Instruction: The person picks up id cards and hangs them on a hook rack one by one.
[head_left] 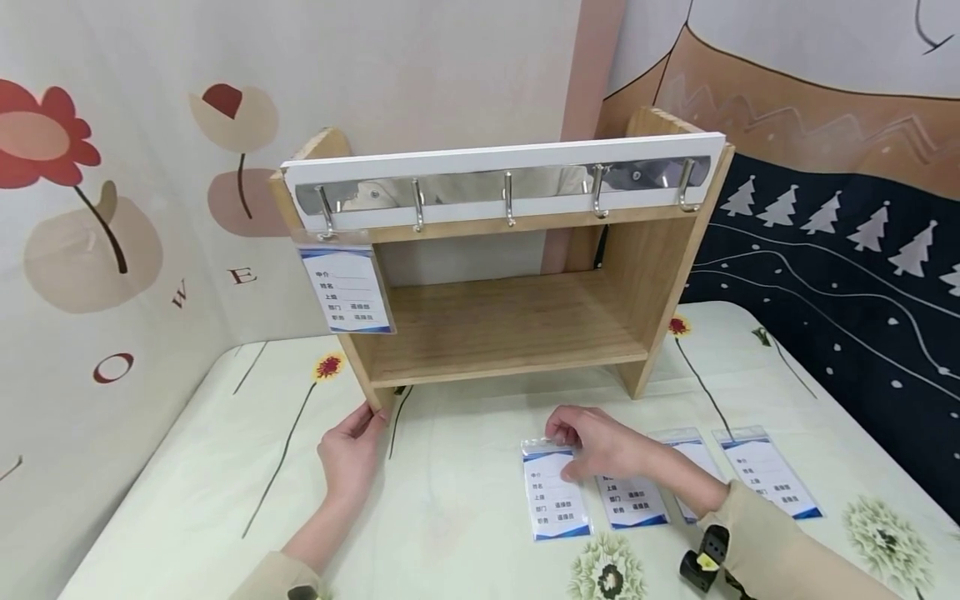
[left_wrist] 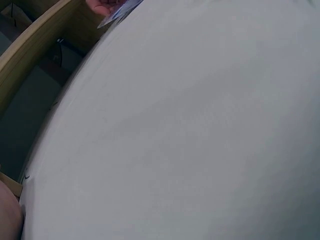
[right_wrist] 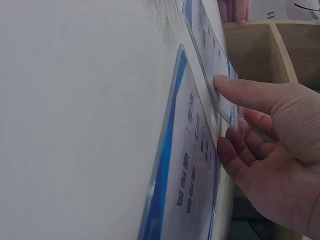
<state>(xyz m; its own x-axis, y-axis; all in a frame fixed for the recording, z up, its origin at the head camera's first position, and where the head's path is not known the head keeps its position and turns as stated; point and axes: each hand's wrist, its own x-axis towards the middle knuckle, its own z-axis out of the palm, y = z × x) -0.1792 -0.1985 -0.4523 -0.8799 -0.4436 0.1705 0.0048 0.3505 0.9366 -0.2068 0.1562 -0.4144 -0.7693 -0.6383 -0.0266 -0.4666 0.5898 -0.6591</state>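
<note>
A small wooden shelf (head_left: pixel 510 321) stands on the table, with a row of metal hooks (head_left: pixel 508 198) on a white strip along its top front. One clear-sleeved name badge (head_left: pixel 348 287) hangs from the leftmost hook. My left hand (head_left: pixel 351 462) holds the foot of the shelf's left side between thumb and fingers. At the front of the shelf, my right hand (head_left: pixel 603 442) pinches the upper right part of another name badge (head_left: pixel 557 500), which lies on the table. In the right wrist view the thumb (right_wrist: pixel 245 90) is on that badge's face, with the fingers at its edge.
More name badges lie in a row to the right: one badge (head_left: pixel 633 504) partly under the right forearm, a second badge (head_left: pixel 693 458) mostly covered, and a third badge (head_left: pixel 772 475) farthest right. A flowered cloth (head_left: pixel 450 517) covers the table. Printed curtains (head_left: pixel 450 75) hang behind.
</note>
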